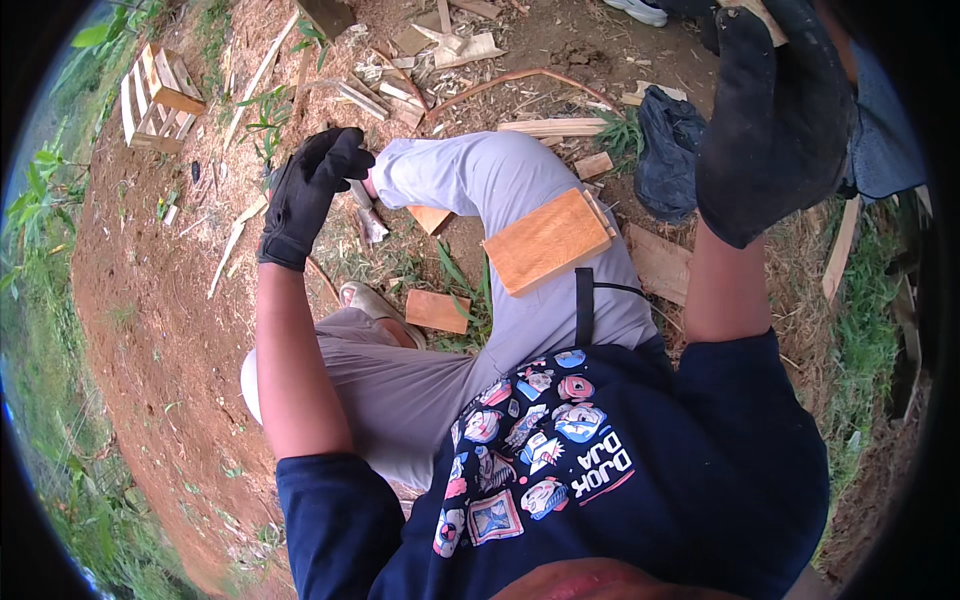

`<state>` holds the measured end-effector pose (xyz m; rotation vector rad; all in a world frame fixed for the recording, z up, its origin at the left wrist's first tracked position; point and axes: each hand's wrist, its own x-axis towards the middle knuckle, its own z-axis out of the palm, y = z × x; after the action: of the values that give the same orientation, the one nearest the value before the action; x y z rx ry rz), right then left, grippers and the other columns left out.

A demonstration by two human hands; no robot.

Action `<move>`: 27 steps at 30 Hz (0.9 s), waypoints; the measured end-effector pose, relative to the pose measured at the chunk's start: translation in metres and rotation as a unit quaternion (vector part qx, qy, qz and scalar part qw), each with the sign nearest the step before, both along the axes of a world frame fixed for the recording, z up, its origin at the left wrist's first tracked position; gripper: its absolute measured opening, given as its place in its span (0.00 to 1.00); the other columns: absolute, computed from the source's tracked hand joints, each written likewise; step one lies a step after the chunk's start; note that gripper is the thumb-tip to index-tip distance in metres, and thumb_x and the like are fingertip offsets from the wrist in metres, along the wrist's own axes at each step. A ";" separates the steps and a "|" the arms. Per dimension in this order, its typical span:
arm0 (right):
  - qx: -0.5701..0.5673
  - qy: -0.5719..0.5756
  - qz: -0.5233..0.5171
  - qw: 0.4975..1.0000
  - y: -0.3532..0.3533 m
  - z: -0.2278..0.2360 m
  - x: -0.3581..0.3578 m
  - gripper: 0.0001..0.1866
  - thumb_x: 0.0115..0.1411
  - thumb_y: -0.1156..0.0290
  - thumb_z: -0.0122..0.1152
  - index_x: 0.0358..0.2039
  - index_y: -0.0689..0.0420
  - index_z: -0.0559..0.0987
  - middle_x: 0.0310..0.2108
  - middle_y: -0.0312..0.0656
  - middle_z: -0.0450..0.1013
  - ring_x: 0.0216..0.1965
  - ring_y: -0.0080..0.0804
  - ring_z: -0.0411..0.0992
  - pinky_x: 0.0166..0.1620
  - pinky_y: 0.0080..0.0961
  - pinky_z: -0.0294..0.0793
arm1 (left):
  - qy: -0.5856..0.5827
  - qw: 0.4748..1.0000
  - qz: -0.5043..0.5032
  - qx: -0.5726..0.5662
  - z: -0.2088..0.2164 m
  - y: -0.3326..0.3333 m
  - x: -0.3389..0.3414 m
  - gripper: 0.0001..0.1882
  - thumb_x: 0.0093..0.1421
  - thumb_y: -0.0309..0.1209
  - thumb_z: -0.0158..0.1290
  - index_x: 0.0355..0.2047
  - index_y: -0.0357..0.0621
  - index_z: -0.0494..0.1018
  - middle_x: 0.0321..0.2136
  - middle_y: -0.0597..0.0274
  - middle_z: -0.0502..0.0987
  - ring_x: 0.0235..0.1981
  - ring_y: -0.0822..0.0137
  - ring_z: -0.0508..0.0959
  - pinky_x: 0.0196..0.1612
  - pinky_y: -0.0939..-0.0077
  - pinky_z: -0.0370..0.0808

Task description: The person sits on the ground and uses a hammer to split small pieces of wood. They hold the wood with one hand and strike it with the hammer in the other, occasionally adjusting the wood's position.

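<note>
My left hand (pixel 312 195), in a black glove, is raised at the left with its fingers curled together. Whatever lies in them, if anything, is too small to make out. At the upper right, my right hand (pixel 775 130), also gloved in black, is closed on a piece of wood (pixel 760 18), whose far end leaves the picture. A flat reddish-brown wooden block (pixel 548 243) rests across my thigh between the two hands, with the edge of a thinner piece showing at its right side.
Another wooden block (pixel 437 311) lies on the ground by my sandal (pixel 380 308). A black plastic bag (pixel 668 150) sits beyond my right knee. Wood scraps (pixel 470 50) and shavings litter the soil. A slatted wooden crate (pixel 160 95) stands far left; a person's blue-clad leg (pixel 890 130) shows at right.
</note>
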<state>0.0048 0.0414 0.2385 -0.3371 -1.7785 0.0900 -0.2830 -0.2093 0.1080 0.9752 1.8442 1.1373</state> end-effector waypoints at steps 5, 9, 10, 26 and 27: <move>-0.048 -0.393 -0.104 0.912 0.040 -0.050 0.052 0.26 0.69 0.56 0.70 0.63 0.53 0.80 0.48 0.45 0.82 0.44 0.43 0.81 0.48 0.39 0.81 | 0.327 0.917 -0.113 -0.198 -0.019 0.017 0.043 0.60 0.57 0.64 0.69 0.77 0.39 0.56 0.70 0.38 0.71 0.69 0.42 0.73 0.69 0.53 0.73; -0.286 -0.432 -0.039 0.855 0.028 -0.095 0.126 0.27 0.70 0.50 0.66 0.62 0.54 0.79 0.47 0.49 0.83 0.45 0.46 0.83 0.47 0.40 0.81 | 0.239 0.947 -0.189 -0.102 -0.030 0.034 0.103 0.65 0.53 0.62 0.74 0.77 0.37 0.53 0.69 0.38 0.70 0.70 0.43 0.73 0.69 0.54 0.72; -0.316 -0.461 -0.033 0.828 0.025 -0.106 0.143 0.28 0.70 0.48 0.65 0.62 0.54 0.79 0.47 0.50 0.83 0.46 0.47 0.82 0.48 0.42 0.81 | 0.183 0.962 -0.199 0.029 -0.074 0.032 0.119 0.66 0.51 0.62 0.75 0.77 0.34 0.54 0.68 0.37 0.71 0.69 0.44 0.73 0.69 0.54 0.72; -0.425 -0.847 -0.231 0.220 -0.057 -0.186 0.432 0.25 0.62 0.50 0.67 0.52 0.52 0.87 0.51 0.48 0.85 0.54 0.50 0.83 0.58 0.49 0.81 | 0.141 0.953 -0.253 -0.093 -0.051 0.064 0.193 0.57 0.63 0.63 0.62 0.73 0.24 0.59 0.62 0.31 0.75 0.63 0.38 0.77 0.65 0.54 0.74; -0.430 -0.813 -0.288 0.268 -0.059 -0.195 0.444 0.24 0.63 0.51 0.66 0.52 0.53 0.87 0.51 0.49 0.85 0.54 0.51 0.82 0.57 0.50 0.81 | 0.127 0.955 -0.252 -0.095 -0.053 0.065 0.189 0.56 0.65 0.64 0.60 0.73 0.24 0.60 0.63 0.31 0.75 0.63 0.38 0.77 0.65 0.54 0.74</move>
<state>0.4489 -0.0175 0.0433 -2.7500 -3.1951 0.2246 -0.0939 -0.1444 0.0552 1.4223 1.7128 0.5346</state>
